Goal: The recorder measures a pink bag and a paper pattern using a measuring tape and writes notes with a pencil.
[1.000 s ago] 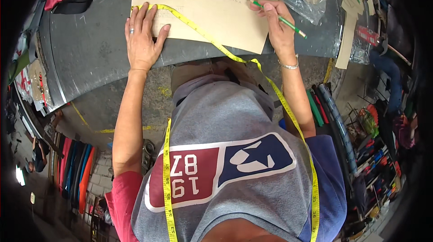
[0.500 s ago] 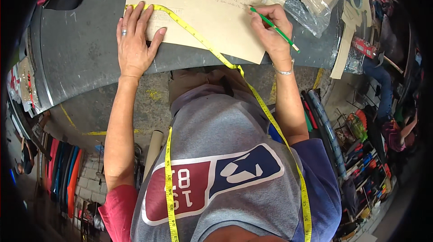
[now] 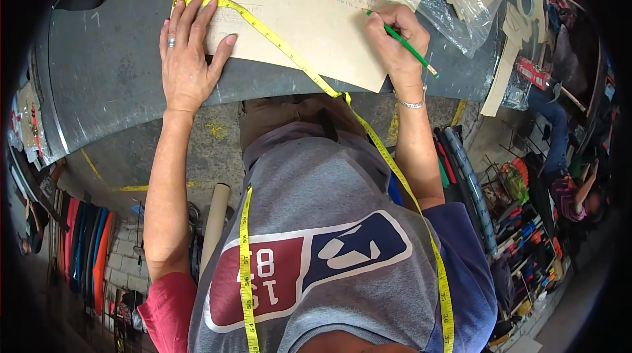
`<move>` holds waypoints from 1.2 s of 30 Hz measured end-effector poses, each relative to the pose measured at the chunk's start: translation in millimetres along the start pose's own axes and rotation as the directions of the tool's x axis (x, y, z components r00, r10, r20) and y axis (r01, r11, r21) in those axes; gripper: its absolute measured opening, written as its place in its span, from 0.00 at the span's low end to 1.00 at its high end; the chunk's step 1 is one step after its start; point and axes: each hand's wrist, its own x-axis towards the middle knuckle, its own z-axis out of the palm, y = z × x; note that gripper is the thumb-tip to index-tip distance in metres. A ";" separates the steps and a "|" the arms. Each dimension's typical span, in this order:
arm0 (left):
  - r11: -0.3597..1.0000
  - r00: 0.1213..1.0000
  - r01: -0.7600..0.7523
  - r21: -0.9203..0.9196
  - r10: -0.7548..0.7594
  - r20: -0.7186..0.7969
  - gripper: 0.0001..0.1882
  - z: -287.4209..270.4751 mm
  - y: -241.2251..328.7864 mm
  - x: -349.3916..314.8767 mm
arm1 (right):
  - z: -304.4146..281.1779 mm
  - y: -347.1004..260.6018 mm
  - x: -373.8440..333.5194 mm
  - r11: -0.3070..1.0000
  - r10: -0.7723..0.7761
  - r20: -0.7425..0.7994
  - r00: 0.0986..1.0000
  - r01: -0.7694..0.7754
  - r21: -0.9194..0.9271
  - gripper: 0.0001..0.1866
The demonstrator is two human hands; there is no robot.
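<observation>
My right hand grips a green pencil, its tip on a large sheet of tan paper that bears handwriting near its top right. Flat on the sheet's left side lies my left hand, fingers stretched and thumb apart. Under or against its fingertips runs the end of a yellow tape measure. From there the tape slants across the paper, drops over the table edge and rises along my shirt around my neck. Its other end hangs down the front of the shirt.
The paper rests on a dark grey table with a curved-looking near edge. Clear plastic with card, a tape roll and tan strips lie at right. Fabric rolls stand lower left; another person is far right.
The whole view has shifted slightly, so the paper and left hand appear a little farther left and up. The pencil stays in my right hand at the end of the written lines.
</observation>
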 end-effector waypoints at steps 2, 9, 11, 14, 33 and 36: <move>1.000 1.000 0.003 -0.002 -0.003 0.004 0.33 0.0 0.5 0.5 | 0.2 -1.6 0.7 1.000 -0.007 0.001 1.000 0.008 -0.014 0.08; 1.000 1.000 0.003 0.016 -0.003 0.012 0.33 -0.4 0.5 0.0 | -0.5 -3.8 1.1 0.997 -0.071 -0.020 0.997 0.071 -0.002 0.07; 1.000 1.000 0.008 0.012 -0.008 0.015 0.33 -1.0 1.9 -0.6 | -2.8 -2.6 0.9 0.996 -0.087 -0.004 0.996 0.087 0.012 0.07; 1.000 1.000 0.013 0.008 -0.013 0.015 0.33 -1.0 1.6 -0.4 | -3.9 -0.4 0.2 0.998 -0.058 0.050 0.997 0.056 0.033 0.07; 1.000 1.000 0.001 0.017 -0.001 -0.005 0.34 3.4 -1.2 -2.4 | -8.7 -1.7 -0.8 0.999 -0.032 0.061 0.998 0.032 0.000 0.07; 1.000 1.000 0.005 0.020 -0.005 0.003 0.34 3.1 0.2 -3.5 | -9.5 -5.3 -1.2 0.997 -0.061 0.065 0.996 0.064 -0.052 0.06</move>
